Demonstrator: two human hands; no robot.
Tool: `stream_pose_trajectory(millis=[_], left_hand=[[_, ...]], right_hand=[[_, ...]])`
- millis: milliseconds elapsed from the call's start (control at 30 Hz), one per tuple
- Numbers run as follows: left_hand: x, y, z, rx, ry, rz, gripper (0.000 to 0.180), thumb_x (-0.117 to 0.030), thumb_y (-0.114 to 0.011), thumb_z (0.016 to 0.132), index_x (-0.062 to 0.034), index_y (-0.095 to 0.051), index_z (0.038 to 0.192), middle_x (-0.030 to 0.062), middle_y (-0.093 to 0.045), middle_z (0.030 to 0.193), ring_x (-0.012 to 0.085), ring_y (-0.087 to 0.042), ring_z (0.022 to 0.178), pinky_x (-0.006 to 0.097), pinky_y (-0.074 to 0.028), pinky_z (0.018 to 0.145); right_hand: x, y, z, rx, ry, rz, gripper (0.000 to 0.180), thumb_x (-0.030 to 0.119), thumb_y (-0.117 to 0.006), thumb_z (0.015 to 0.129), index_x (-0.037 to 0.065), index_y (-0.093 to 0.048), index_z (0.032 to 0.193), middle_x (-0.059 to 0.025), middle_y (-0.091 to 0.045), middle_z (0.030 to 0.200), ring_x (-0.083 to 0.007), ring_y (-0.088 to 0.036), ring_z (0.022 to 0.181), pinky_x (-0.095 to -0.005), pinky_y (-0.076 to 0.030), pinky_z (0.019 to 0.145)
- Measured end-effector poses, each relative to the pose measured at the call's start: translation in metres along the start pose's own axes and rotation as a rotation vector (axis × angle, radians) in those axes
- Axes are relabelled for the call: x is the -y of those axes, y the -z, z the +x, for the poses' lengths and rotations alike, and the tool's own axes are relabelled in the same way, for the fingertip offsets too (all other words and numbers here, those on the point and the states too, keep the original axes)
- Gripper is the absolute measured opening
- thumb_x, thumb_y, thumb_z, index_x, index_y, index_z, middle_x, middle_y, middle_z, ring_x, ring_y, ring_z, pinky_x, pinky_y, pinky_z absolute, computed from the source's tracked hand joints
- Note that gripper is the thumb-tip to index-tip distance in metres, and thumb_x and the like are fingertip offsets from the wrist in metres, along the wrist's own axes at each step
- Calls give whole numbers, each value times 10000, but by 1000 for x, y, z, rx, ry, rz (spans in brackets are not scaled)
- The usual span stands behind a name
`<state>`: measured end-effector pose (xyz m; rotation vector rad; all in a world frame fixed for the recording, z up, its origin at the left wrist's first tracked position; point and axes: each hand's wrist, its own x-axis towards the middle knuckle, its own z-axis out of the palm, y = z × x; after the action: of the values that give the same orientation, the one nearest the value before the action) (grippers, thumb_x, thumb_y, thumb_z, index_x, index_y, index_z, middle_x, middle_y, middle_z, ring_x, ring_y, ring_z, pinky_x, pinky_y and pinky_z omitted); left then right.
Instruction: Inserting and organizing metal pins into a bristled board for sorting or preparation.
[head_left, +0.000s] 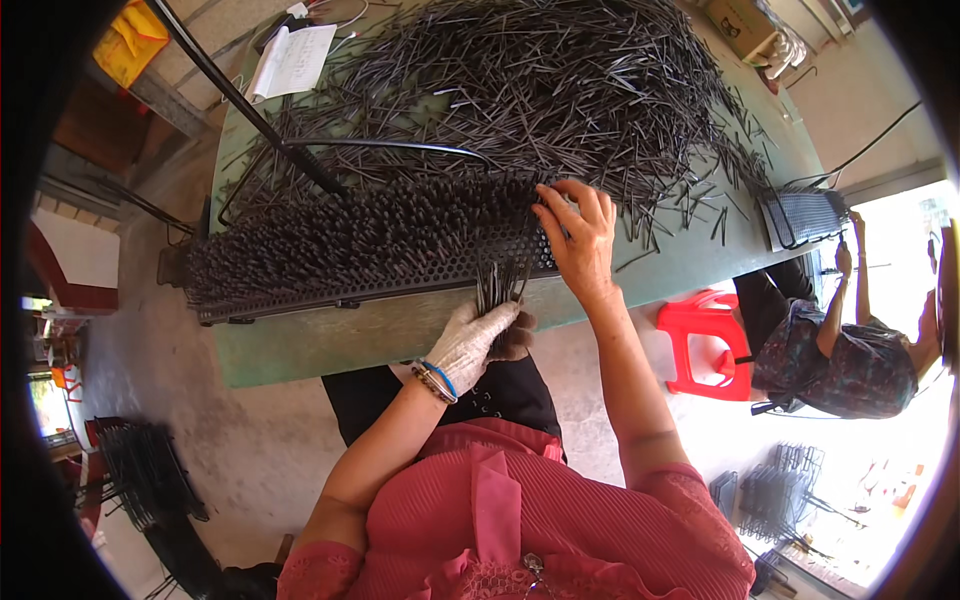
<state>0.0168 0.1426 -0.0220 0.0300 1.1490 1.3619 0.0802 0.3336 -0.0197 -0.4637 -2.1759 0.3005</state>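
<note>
A white glove covers my left hand [468, 345], which is closed around a bundle of thin dark sticks [496, 285]. The bundle points up toward the front edge of a long black perforated rack [505, 243]. Dark sticks stand upright in most of the rack's holes, while bare holes show near its right end. At that end my bare right hand [584, 240] has its fingers bent and pinched together among the upright sticks. What lies between those fingertips is too small to make out.
A large heap of loose dark sticks [560, 90] covers the back of the green table [280, 355]. A black metal frame [390, 145] rises behind the rack. Papers [300, 62] lie at far left. To the right are a red stool [690, 350], another person [845, 355] and a second rack [805, 215].
</note>
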Motion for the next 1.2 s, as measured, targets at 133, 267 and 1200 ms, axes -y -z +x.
stream_pose_trajectory(millis=[133,267,1200], left_hand=[[3,1,-3,34,-33,-15,226,-202,-585,978,-56,-574,1151,99,-699,986,161,-687,774,273,-563,641],[3,-1,-3,21,-35,-29,233,-186,-622,958,-62,-569,1148,99,-700,982,157,-688,782,267,-559,637],[4,1,-4,32,-120,-45,267,-175,-607,956,-33,-583,1181,104,-689,1059,177,-684,900,303,-575,728]], right_hand=[[2,2,0,15,-7,-104,196,104,-733,814,72,-720,1008,-32,-629,989,-230,-568,883,-358,-409,792],[6,5,2,60,48,-1,183,87,-730,813,57,-722,993,-51,-639,957,-235,-577,861,-356,-418,789],[38,32,-9,369,-499,313,243,174,-751,846,-2,-719,1010,-86,-672,807,-164,-601,645,-306,-468,570]])
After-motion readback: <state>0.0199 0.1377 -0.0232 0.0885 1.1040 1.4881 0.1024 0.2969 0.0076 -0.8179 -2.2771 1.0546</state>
